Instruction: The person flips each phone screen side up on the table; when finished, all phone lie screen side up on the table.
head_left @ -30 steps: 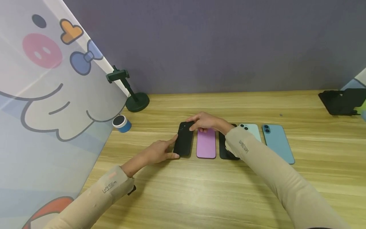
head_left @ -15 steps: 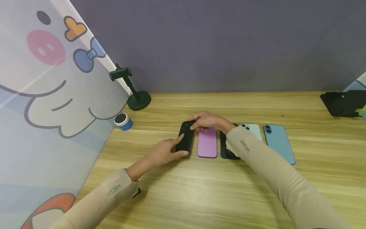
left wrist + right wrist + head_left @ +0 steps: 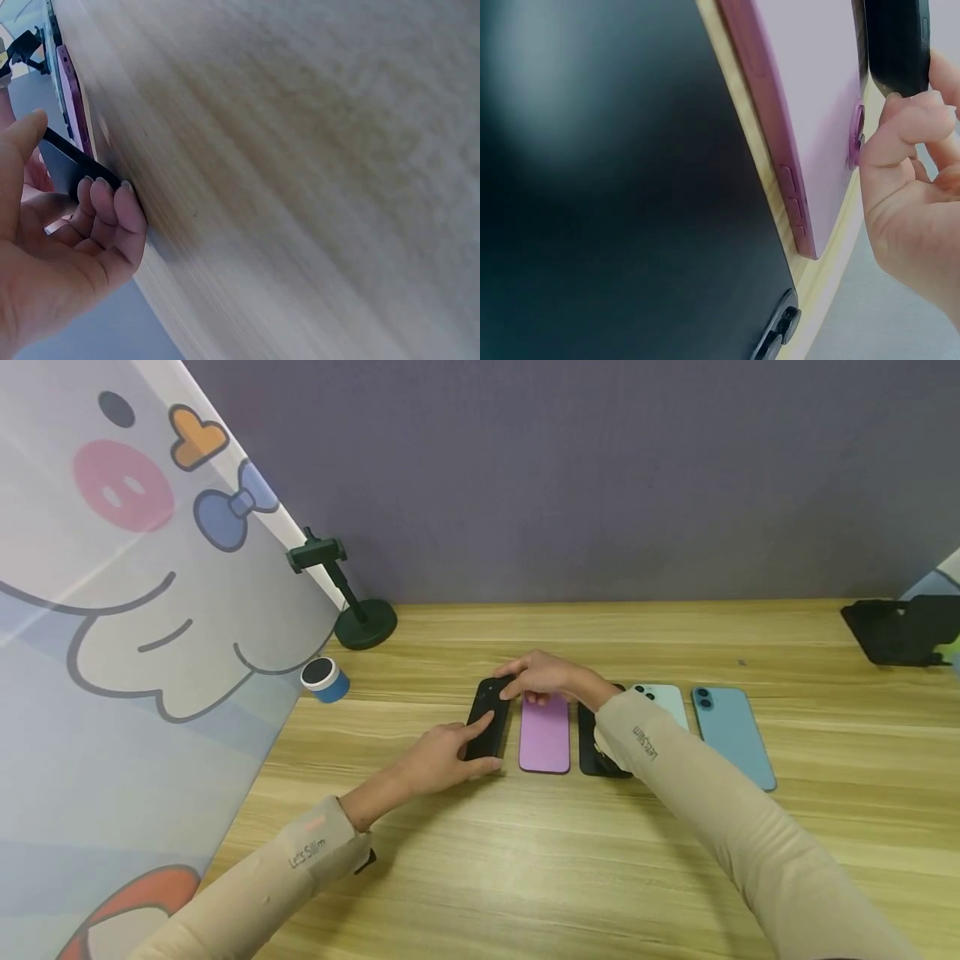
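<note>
A black phone [image 3: 487, 742] at the left end of a row of phones is in both hands, its back with the camera lenses facing up. My left hand [image 3: 435, 760] grips it from the left, one fingertip over its back and the thumb at its near end. In the left wrist view this phone [image 3: 66, 161] is tilted, with curled fingers at its lower edge. My right hand [image 3: 546, 675] pinches its far right corner. In the right wrist view the fingertips meet the end of the black phone [image 3: 898, 45], just past the pink phone [image 3: 817, 97].
Right of the pink phone lie another black phone [image 3: 591, 743], partly under the right sleeve, a pale green phone [image 3: 667, 697] and a blue phone [image 3: 735, 735]. A dark phone stand [image 3: 363, 625] and a blue-and-white jar [image 3: 330, 687] stand left. A black stand [image 3: 892, 635] is far right.
My left hand has slid right, its fingertip and thumb now further across the black phone. The phone has shifted slightly and tilted. My right hand keeps its hold at the far corner.
</note>
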Demonstrator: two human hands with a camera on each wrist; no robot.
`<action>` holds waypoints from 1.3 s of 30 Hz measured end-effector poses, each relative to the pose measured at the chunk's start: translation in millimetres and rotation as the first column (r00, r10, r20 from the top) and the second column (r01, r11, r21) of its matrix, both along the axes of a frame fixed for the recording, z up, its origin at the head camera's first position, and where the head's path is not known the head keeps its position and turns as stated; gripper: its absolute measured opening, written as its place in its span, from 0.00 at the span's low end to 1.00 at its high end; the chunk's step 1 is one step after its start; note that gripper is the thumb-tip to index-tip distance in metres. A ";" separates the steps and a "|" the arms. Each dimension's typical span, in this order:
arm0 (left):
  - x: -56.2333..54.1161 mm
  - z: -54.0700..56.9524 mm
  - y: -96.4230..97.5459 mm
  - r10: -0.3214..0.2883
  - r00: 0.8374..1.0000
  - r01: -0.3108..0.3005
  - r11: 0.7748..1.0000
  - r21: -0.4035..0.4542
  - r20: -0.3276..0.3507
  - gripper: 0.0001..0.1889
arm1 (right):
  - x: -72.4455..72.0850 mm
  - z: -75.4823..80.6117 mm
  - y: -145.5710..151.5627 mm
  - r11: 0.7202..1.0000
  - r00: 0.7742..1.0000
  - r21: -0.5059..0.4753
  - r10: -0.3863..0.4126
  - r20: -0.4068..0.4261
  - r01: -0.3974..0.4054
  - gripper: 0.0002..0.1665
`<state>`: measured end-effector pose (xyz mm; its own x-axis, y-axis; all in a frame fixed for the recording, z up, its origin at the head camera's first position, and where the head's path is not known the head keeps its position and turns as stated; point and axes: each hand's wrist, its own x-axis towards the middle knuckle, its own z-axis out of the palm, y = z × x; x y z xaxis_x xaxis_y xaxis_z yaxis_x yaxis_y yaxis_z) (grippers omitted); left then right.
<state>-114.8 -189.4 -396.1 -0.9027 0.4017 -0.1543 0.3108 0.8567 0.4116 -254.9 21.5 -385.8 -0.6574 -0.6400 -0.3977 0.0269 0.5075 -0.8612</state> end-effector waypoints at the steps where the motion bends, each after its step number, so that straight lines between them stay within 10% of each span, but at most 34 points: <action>1: -0.3 0.6 0.3 -0.002 1.000 0.002 1.000 0.003 0.008 0.43 | 0.1 0.7 0.3 1.000 1.000 -0.002 -0.003 0.003 0.003 0.32; 39: 0.0 9.0 -7.9 -0.105 0.994 0.105 0.988 0.114 -0.007 0.39 | 4.2 1.8 1.5 0.996 0.998 -0.088 0.009 -0.062 -0.015 0.39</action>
<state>-114.8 -197.3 -387.2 -0.8546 0.5092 -0.1013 0.3970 0.7667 0.5046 -250.7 23.0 -384.0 -0.6709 -0.6789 -0.2983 -0.0334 0.4296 -0.9024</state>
